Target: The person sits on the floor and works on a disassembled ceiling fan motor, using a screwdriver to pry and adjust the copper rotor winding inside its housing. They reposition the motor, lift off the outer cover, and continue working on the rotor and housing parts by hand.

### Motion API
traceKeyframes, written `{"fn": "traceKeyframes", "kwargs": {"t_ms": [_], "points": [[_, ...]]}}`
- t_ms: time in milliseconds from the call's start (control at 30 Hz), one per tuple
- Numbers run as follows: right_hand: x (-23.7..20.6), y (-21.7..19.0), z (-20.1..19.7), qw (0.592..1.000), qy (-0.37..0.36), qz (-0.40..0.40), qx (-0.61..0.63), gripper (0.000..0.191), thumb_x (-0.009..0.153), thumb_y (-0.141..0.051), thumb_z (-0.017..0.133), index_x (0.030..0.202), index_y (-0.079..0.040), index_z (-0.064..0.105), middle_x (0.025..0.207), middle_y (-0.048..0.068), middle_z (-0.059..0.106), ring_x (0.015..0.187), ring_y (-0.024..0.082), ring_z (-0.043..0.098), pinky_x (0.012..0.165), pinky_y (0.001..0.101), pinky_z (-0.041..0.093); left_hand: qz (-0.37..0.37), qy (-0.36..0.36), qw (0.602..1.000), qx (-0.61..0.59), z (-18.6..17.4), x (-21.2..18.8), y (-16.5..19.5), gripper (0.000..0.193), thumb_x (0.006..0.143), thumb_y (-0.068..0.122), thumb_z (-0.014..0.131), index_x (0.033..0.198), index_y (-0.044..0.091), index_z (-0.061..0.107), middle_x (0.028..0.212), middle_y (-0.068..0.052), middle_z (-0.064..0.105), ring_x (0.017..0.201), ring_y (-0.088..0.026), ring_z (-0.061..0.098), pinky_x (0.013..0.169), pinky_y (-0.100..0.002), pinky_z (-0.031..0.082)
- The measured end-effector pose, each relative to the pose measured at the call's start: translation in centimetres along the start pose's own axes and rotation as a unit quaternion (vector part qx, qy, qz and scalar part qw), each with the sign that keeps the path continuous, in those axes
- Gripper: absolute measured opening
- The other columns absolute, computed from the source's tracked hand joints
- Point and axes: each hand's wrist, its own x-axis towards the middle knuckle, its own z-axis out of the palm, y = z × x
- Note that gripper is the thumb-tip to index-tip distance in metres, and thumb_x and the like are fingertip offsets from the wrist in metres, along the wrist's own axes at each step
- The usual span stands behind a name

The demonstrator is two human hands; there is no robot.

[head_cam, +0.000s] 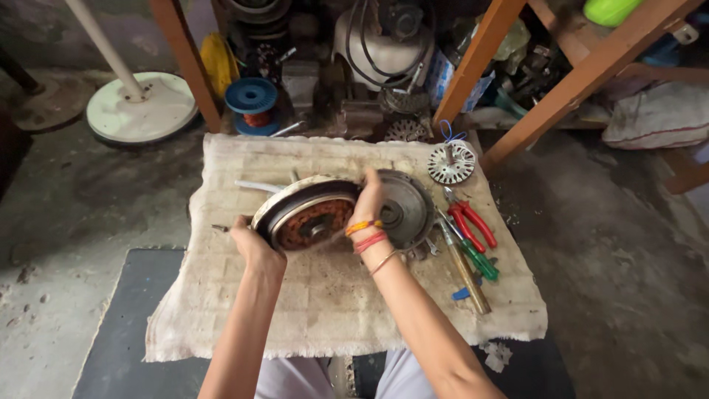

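Concrete floor (74, 207) carries a dirty cream cloth (325, 310), spread partly over a dark mat (125, 325). Behind the cloth, orange wooden legs (473, 63) frame a cluttered shelf area holding a blue wire spool (251, 100), a yellow item (218, 63) and assorted metal motor parts. A white round fan base (140, 111) with its pole stands on the floor at the upper left. On the cloth, to the right of the hands, lie a small white slotted disc (451, 163), red-handled pliers (473, 224), a green-handled screwdriver (480, 262) and a wooden-handled tool (467, 273), close together and partly overlapping. A grey round cover (408, 210) lies flat just right of the motor, partly hidden by the right hand. The motor (310, 218), a round housing with copper-coloured windings showing inside, is held tilted on edge near the cloth's centre. The left hand (251, 247) grips the lower left rim, fingers curled closed around the edge. The right hand (369, 198) reaches over the upper right rim, fingers pressed on the housing; orange and red bangles sit on that wrist. A thin shaft (220, 228) projects left from beside the left hand. The motor thus sits between both grips, clear of the tools.
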Motion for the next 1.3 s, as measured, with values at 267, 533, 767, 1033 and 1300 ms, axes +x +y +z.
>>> {"fn": "traceKeyframes", "kwargs": {"t_ms": [267,533,767,1033,1300], "points": [[5.6,-6.3,-5.7,0.916,-0.357,-0.14,0.115,0.039,0.109,-0.024,0.048,0.076,-0.008,0.06,0.092,0.009,0.07,0.099,0.023,0.064,0.099,0.0365,0.047,-0.166,-0.087,0.98,0.067,7.6,-2.4,0.6,0.083,0.091,0.06,0.049,0.145,-0.002,0.045,0.128,-0.025,0.066,0.116,-0.033,0.067,0.105,-0.042,0.05],[5.0,-9.1,-11.0,0.963,-0.267,0.006,0.03,0.057,0.1,-0.03,0.049,0.15,-0.002,0.047,0.153,0.008,0.052,0.139,0.021,0.05,0.119,0.0376,0.036,-0.067,-0.297,0.929,0.212,10.7,-1.0,-5.0,0.056,0.103,0.032,0.048,0.145,-0.006,0.049,0.126,-0.018,0.066,0.117,-0.032,0.062,0.102,-0.046,0.05],[5.2,-6.4,-14.6,0.943,-0.262,-0.135,-0.153,0.058,0.097,-0.025,0.051,0.149,0.001,0.051,0.155,0.01,0.052,0.144,0.021,0.046,0.121,0.0341,0.031,0.021,-0.26,0.895,0.362,8.6,3.5,-10.8,0.052,0.104,0.035,0.05,0.14,-0.003,0.052,0.129,-0.011,0.064,0.119,-0.018,0.059,0.102,-0.033,0.045],[5.9,-8.5,-12.6,0.905,-0.227,-0.238,-0.27,0.046,0.103,-0.021,0.045,0.14,0.004,0.06,0.147,0.012,0.06,0.14,0.022,0.051,0.12,0.0317,0.034,0.155,-0.28,0.838,0.441,10.0,3.7,-10.5,0.052,0.11,0.038,0.048,0.124,-0.01,0.065,0.114,-0.015,0.062,0.106,-0.019,0.053,0.096,-0.036,0.046],[6.6,-11.3,-9.6,0.92,-0.243,-0.198,-0.237,0.048,0.098,-0.017,0.048,0.14,0.003,0.06,0.145,0.013,0.061,0.135,0.021,0.055,0.116,0.0305,0.036,0.11,-0.26,0.898,0.338,12.4,4.0,-10.6,0.054,0.103,0.038,0.053,0.135,-0.005,0.055,0.131,-0.014,0.063,0.119,-0.019,0.057,0.102,-0.033,0.044]]}}
